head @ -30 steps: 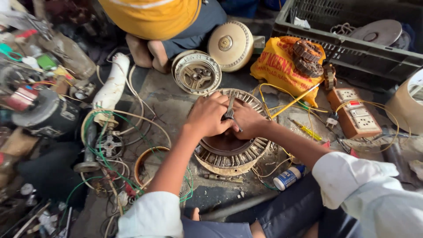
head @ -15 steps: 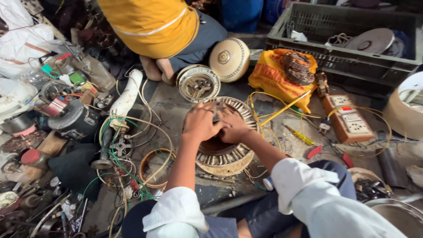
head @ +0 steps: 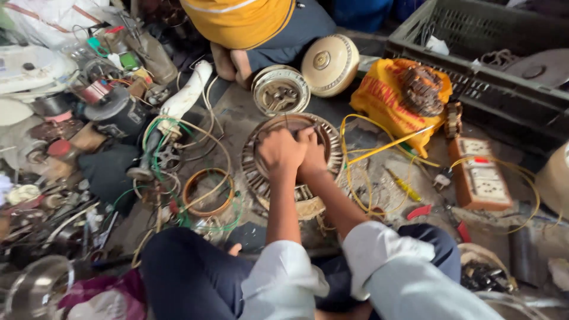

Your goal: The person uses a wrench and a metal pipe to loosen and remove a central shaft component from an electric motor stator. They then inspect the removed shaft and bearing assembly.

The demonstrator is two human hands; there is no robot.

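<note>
The round fan stator point(head: 278, 178), ringed with slotted laminations, lies on the floor point(head: 237, 112) before the person's knees. Both hands press into its far rim: the left hand point(head: 280, 149) and right hand point(head: 312, 155) touch each other, fingers clenched on something I cannot make out. Just beyond lie an open motor housing point(head: 280, 90) and a cream motor cover point(head: 330, 56). Yellow wire point(head: 385, 145) loops to the right toward a socket board point(head: 483, 181); a copper coil ring point(head: 206, 192) lies left. Another person's yellow shirt point(head: 237, 21) sits opposite.

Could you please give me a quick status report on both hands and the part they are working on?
Left hand and right hand together, pressed on the round motor stator. Grip hidden. Yellow wire loops beside it.
</note>
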